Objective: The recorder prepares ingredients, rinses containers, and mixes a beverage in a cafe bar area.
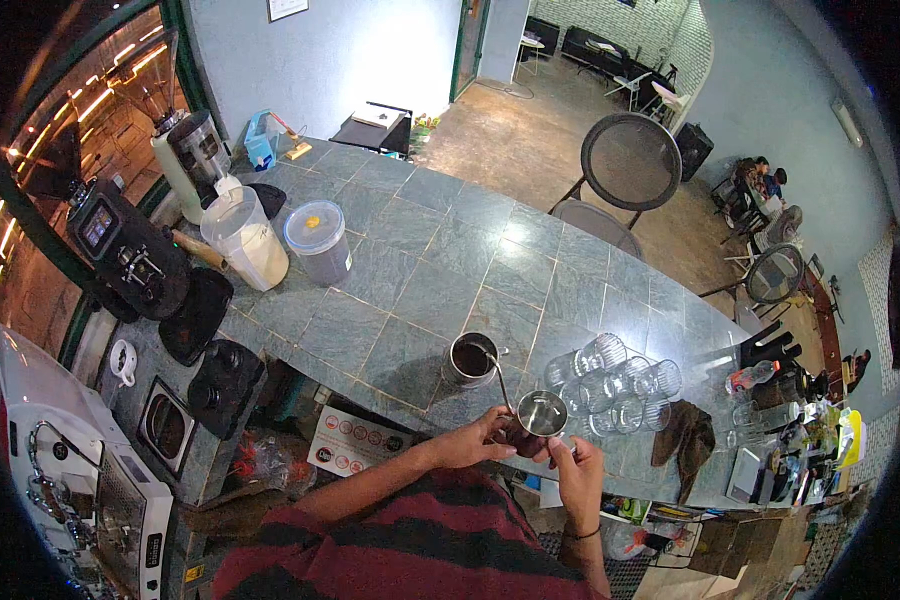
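Note:
Between my hands is a small shiny metal cup, its mouth facing up. My left hand has its fingers on the cup's left side. Thumb and fingers of my right hand grip its near right side. Just beyond, on the tiled counter, stands a metal pitcher with dark contents. A thin metal spoon handle leans out of it towards my left fingers; I cannot tell whether they touch it. Several clear ribbed glasses lie or stand grouped to the right, beside a brown cloth.
Left along the counter are a lidded plastic tub, a plastic jug of pale powder and coffee grinders. An espresso machine sits near left. Bottles and utensils crowd the right end. Stools stand beyond; people sit far right.

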`<state>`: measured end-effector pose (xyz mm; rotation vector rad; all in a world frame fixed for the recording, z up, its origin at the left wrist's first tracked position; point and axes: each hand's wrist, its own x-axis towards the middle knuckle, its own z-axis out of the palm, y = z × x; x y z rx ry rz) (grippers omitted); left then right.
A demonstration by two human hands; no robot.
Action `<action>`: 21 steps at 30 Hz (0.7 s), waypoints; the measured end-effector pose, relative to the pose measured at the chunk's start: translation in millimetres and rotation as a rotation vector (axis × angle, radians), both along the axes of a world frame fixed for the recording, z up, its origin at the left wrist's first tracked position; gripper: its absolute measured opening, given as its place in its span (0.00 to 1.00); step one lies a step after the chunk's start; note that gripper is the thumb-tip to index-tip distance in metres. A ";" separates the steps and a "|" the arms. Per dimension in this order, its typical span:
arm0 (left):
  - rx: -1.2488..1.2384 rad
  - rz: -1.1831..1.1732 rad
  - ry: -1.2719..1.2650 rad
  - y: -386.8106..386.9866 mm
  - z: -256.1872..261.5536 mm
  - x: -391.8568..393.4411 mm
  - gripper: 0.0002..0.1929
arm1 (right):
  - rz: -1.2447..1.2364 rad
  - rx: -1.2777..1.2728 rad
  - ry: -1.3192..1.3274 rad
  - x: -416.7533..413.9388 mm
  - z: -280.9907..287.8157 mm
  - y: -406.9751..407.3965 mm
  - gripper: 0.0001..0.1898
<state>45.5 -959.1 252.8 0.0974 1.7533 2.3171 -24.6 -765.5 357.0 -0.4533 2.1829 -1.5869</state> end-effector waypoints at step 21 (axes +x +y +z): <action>-0.037 0.046 0.087 -4.3 -4.0 8.9 0.33 | 0.006 -0.036 0.000 6.5 -6.3 -0.3 0.15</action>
